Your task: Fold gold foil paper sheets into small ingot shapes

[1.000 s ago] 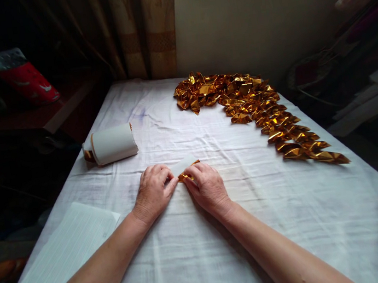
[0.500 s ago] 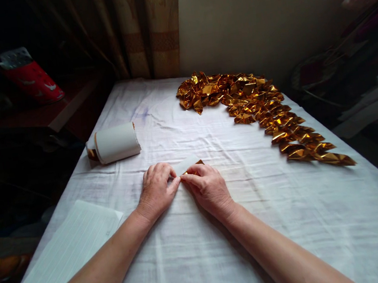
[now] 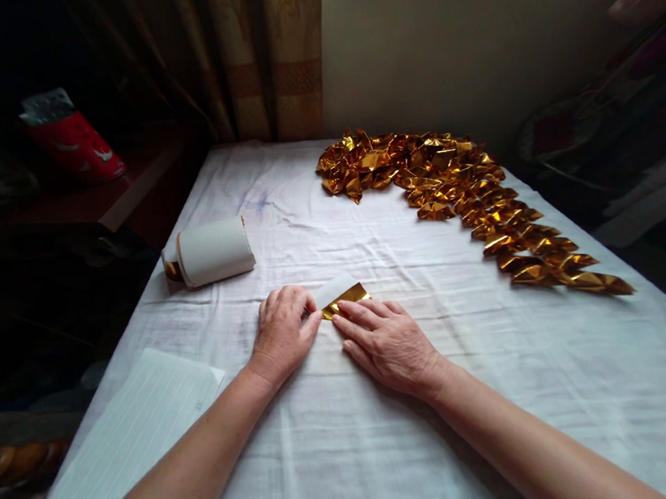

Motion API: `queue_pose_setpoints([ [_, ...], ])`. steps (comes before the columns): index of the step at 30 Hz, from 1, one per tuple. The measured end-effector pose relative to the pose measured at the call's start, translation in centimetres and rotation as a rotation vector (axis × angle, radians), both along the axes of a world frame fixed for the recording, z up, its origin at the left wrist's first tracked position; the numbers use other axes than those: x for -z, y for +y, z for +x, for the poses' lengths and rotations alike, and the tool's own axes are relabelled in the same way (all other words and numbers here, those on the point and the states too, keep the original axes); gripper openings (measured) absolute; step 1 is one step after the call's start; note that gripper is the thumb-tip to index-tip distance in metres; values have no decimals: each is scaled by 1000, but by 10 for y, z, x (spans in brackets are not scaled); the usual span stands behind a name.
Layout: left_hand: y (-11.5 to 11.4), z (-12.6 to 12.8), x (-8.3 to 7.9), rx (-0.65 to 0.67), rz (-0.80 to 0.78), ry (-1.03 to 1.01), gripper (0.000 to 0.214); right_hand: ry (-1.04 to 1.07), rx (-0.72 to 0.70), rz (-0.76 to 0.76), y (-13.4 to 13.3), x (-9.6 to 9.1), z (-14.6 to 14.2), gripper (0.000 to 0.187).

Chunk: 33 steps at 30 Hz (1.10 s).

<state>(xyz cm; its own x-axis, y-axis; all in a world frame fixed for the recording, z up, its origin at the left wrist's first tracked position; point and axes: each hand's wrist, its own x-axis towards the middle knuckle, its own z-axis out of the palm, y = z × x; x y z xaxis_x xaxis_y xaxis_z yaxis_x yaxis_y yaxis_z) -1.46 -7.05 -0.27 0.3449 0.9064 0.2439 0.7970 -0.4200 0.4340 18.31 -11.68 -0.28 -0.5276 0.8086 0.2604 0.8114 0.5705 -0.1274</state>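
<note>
A small gold foil paper (image 3: 342,295), white on its back, lies half folded on the white cloth (image 3: 397,454) between my hands. My left hand (image 3: 283,334) has its fingers curled and pinches the paper's left end. My right hand (image 3: 390,343) lies flat with fingers stretched out, its fingertips pressing the gold edge down. A long curved row of several folded gold foil pieces (image 3: 461,196) runs from the far middle of the table to the right edge.
A roll of white-backed foil paper (image 3: 211,252) lies on its side at the left. A lined white sheet (image 3: 120,449) sits at the near left corner. A red packet (image 3: 73,140) rests on a dark side shelf. A curtain (image 3: 257,47) hangs behind.
My right hand has flattened out and slid slightly right, pressing along the paper. The gold edge shows more. My view has shifted a little to the left.
</note>
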Motion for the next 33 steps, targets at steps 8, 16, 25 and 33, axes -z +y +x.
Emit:
queue_pose_setpoints([
  [8,2,-2,4,0,6,3,5,66,-79,-24,4,1,12,32],
  [16,-14,-3,-6,179,257,133,17,77,-47,-35,3,1,12,32],
  [25,-31,-1,-12,204,246,248,28,118,-24,-38,2,-2,11,30],
  [33,-31,-5,-16,183,302,357,24,113,-15,-62,1,-2,11,30],
])
